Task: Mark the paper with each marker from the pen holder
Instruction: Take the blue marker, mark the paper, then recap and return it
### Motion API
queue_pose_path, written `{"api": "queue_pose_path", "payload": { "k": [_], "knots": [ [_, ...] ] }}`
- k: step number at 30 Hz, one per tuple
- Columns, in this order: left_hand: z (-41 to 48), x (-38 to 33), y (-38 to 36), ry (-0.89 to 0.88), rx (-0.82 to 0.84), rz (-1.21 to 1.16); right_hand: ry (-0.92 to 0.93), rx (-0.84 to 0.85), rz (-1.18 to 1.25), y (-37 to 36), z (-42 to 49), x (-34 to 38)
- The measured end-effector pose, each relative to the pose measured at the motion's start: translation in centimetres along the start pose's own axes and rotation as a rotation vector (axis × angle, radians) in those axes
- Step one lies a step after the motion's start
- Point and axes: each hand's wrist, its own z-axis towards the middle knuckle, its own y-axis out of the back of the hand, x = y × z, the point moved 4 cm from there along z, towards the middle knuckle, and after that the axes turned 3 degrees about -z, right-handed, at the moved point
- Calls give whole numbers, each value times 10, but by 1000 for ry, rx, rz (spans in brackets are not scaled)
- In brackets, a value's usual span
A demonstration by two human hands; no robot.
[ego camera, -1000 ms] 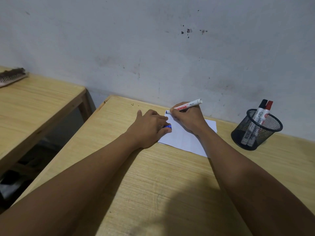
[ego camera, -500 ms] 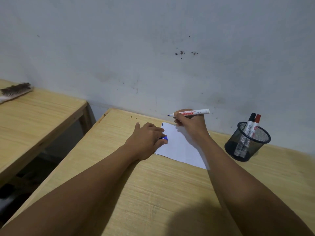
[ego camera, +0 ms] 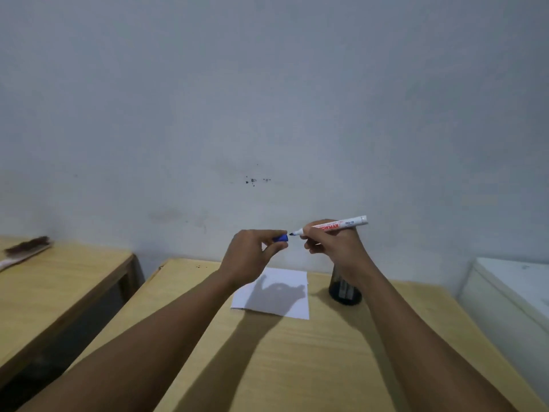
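My right hand (ego camera: pixel 332 245) grips a white marker (ego camera: pixel 341 225) held level in the air, its dark tip pointing left. My left hand (ego camera: pixel 249 254) pinches the blue cap (ego camera: pixel 280 238), whose open end sits a short gap from the marker's tip. Both hands hover above the white paper (ego camera: pixel 276 292), which lies flat on the wooden table (ego camera: pixel 282 367) with the hands' shadow across it. The black mesh pen holder (ego camera: pixel 344 289) stands just right of the paper, mostly hidden behind my right wrist; markers inside show only faintly.
A second wooden table (ego camera: pixel 59 281) stands to the left across a dark gap, with a brush (ego camera: pixel 26 249) on its far edge. A white box or cabinet (ego camera: pixel 511 295) sits at the right. The wall runs directly behind the table.
Both hands have risen off the paper into the air. The left hand left the sheet and brought the blue cap up to the marker's tip. The camera has tilted upward.
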Motion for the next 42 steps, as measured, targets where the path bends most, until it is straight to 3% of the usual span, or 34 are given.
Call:
{"api": "queue_pose_path", "payload": {
  "k": [13, 19, 21, 24, 27, 33, 42],
  "knots": [
    [4, -123, 2, -280, -37, 30, 88, -29, -78, 55, -53, 75],
    [0, -145, 3, -480, -331, 353, 10, -215, -21, 48, -63, 82],
    [3, -150, 6, -490, -318, 352, -32, -266, 17, 48, -66, 82],
    [17, -160, 14, -447, -239, 228, -81, -524, 46, 55, -66, 75],
    [34, -167, 10, -352, -102, 188, -7, -659, -180, 68, -66, 74],
    [65, -163, -23, -209, 19, 149, 249, -376, -593, 85, -45, 74],
    [93, -120, -93, -145, 101, 149, 120, -392, -571, 116, 4, 12]
  ]
}}
